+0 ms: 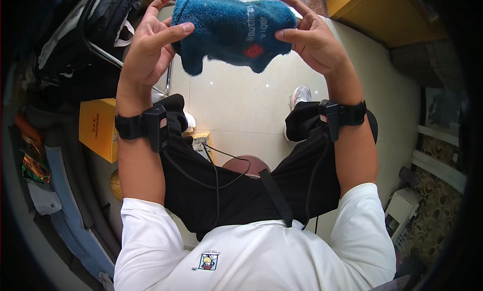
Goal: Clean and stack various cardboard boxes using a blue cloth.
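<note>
A fluffy teal-blue cloth item (230, 30), with white lettering and a red patch, is held up level between my hands at the top of the view. Two short flaps hang from its lower edge. My left hand (154, 41) grips its left end, thumb in front and the other fingers behind or spread upward. At the right end my right hand (311, 36) pinches it the same way, its index finger raised. The fingers behind the fabric are partly hidden. Each forearm wears a black strapped device with a cable.
A brown ball (247, 165) is on the tiled floor between my legs, beside a small patterned box (203, 142). To the left are a yellow box (98, 128), a metal-framed chair (102, 53) with dark clothing and rolled material. Wooden furniture (362, 11) stands at the upper right.
</note>
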`<state>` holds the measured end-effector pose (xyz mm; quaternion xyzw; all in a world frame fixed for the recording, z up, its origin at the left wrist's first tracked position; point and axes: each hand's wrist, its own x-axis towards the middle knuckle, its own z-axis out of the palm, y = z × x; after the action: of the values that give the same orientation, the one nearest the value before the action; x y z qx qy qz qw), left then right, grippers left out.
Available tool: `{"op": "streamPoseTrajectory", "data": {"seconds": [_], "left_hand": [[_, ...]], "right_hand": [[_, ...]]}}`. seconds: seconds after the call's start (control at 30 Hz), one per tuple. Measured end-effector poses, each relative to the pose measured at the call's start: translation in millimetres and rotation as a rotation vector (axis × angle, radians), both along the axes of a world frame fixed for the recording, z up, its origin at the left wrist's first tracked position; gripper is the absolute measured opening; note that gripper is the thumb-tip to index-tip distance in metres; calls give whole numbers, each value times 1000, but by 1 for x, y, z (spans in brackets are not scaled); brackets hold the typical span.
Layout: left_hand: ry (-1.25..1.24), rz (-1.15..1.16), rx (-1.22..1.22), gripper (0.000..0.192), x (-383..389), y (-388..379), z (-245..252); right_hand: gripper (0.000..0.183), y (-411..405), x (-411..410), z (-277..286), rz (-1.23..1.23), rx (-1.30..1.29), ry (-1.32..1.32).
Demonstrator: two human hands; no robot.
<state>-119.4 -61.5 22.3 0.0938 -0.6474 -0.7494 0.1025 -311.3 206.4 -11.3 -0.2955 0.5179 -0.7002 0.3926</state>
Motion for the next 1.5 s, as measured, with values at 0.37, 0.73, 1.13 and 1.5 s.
{"op": "streamPoseTrajectory", "data": {"seconds": [0.37,0.73,1.13,1.5], "left_hand": [[84,91,-106,81,-7,4,-9],[202,203,-373,59,-10,15,-7],[380,94,-623,30,-4,10,-6],[400,-35,-600,39,12,-8,3]], "right_hand": [[88,-3,9,17,-69,-170,-94],[76,-7,5,1,-257,-204,218],[35,5,-10,-1,-288,-108,822],[26,9,2,16,-141,-150,754]]}}
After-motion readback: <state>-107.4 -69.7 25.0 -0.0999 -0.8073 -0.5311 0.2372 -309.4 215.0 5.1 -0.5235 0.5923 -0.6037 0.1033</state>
